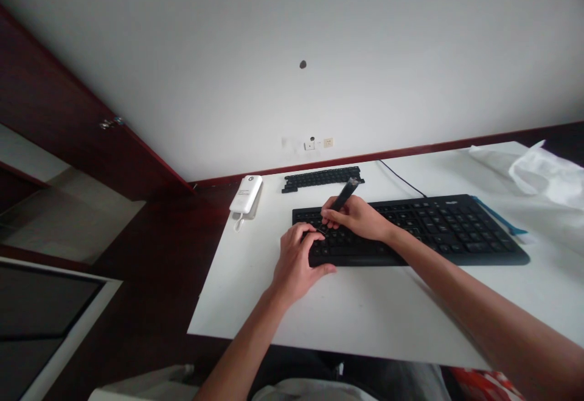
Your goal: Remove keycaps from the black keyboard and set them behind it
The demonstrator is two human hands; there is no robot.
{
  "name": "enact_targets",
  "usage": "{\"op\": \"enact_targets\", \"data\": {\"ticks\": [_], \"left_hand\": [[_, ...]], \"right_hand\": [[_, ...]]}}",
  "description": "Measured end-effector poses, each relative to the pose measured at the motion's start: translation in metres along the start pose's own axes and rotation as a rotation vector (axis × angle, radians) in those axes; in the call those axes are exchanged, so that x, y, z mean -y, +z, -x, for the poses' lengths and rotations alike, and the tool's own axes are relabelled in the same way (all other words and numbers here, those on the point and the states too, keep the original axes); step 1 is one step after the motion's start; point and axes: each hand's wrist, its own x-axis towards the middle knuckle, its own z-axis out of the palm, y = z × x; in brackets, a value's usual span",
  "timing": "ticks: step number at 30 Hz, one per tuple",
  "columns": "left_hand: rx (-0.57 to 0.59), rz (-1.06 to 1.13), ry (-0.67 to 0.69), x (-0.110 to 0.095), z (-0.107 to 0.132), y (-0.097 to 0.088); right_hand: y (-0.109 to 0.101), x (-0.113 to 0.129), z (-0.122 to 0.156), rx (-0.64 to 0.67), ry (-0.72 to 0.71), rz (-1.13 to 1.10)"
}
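A black keyboard [449, 230] lies on the white table in front of me. My left hand [297, 261] is at its left end, with bent fingertips on the keys and the thumb along the front edge. My right hand [358, 217] grips a thick black pen-shaped tool [345, 194] like a pencil, its upper end tilted to the right and away from me. The tool's lower end points down at the keys close to my left fingertips; its exact kind cannot be made out. Both hands cover part of the left key area.
Behind the keyboard lies a block of loose black keycaps [323, 177]. A white power bank [246, 194] with a short cable rests at the table's left edge. On the right are a blue strip [499, 215] and a crumpled white bag [542, 170]. The keyboard cable [401, 177] runs backward.
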Motion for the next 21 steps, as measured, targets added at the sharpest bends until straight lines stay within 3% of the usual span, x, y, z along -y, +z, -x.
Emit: {"op": "enact_targets", "data": {"ticks": [21], "left_hand": [[-0.038, -0.014, 0.014, -0.0048, 0.0003, -0.0037]], "right_hand": [[0.0058, 0.0097, 0.0055, 0.120, 0.010, 0.157]]}}
